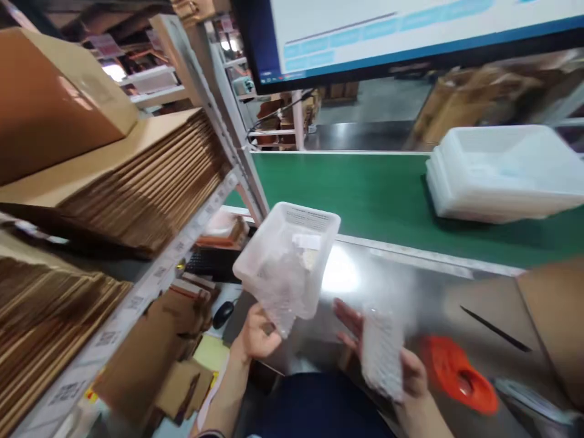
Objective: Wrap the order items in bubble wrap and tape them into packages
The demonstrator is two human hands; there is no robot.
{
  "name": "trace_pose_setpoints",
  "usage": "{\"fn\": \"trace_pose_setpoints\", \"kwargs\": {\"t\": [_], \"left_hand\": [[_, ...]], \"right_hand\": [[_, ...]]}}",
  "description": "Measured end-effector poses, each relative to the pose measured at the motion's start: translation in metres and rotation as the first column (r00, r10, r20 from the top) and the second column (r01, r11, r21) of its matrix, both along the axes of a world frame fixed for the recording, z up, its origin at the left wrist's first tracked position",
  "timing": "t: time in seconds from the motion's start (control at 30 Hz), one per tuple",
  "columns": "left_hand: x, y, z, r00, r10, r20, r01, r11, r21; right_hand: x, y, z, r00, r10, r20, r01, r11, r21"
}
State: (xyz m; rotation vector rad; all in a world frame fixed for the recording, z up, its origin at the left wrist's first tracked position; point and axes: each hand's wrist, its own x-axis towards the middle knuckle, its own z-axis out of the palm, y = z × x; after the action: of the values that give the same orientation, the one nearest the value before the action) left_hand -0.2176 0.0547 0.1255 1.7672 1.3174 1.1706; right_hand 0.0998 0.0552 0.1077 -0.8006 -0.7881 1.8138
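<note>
My left hand (261, 333) pinches a corner of clear bubble wrap (283, 304) at the near end of a white plastic bin (249, 258). The rest of the wrap lies inside the bin, near a white label (306, 241). In my right hand (413, 371) is a bubble-wrapped package (383, 353), pale and roughly rectangular, held upright above the steel table. My fingers show on both sides of it. What is inside the package cannot be made out.
An orange tape dispenser (460, 374) and a thin black strip (495, 328) lie on the steel table (438, 286) at right. Stacked white bins (497, 176) stand on the green belt (365, 188). Flat cardboard (150, 176) fills the left shelf. A monitor (387, 42) hangs overhead.
</note>
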Motion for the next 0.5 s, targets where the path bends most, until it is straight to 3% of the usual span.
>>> {"fn": "trace_pose_setpoints", "kwargs": {"t": [0.03,0.1,0.2,0.27,0.33,0.4,0.43,0.5], "left_hand": [[0.018,-0.005,-0.001,0.989,-0.116,-0.095,0.120,0.992,0.035],[0.049,-0.010,-0.003,0.904,-0.273,-0.329,0.315,0.946,0.081],[0.083,-0.016,-0.007,0.800,-0.306,-0.516,0.415,0.903,0.108],[0.101,-0.021,-0.012,0.858,-0.349,-0.376,0.417,0.902,0.114],[0.122,-0.027,-0.019,0.945,-0.326,0.000,0.325,0.943,0.063],[0.146,-0.031,-0.025,0.909,-0.115,0.400,0.178,0.976,-0.124],[0.158,-0.031,-0.027,0.862,0.012,0.507,0.125,0.964,-0.236],[0.177,-0.030,-0.027,0.835,0.148,0.530,0.077,0.922,-0.379]], "right_hand": [[-0.007,-0.004,0.010,0.994,0.056,-0.090,-0.054,0.998,0.024],[-0.011,-0.011,0.023,0.993,0.076,-0.094,-0.073,0.997,0.036],[0.000,-0.023,0.022,0.999,0.027,0.017,-0.027,1.000,-0.011],[0.010,-0.032,0.010,0.999,-0.007,0.035,0.008,1.000,-0.028],[0.018,-0.041,-0.005,0.999,-0.023,0.029,0.023,1.000,-0.014],[0.025,-0.048,-0.018,0.997,-0.046,0.055,0.044,0.998,0.041],[0.029,-0.051,-0.023,0.994,-0.063,0.089,0.055,0.995,0.088],[0.038,-0.055,-0.031,0.976,-0.100,0.191,0.061,0.978,0.201]]}}
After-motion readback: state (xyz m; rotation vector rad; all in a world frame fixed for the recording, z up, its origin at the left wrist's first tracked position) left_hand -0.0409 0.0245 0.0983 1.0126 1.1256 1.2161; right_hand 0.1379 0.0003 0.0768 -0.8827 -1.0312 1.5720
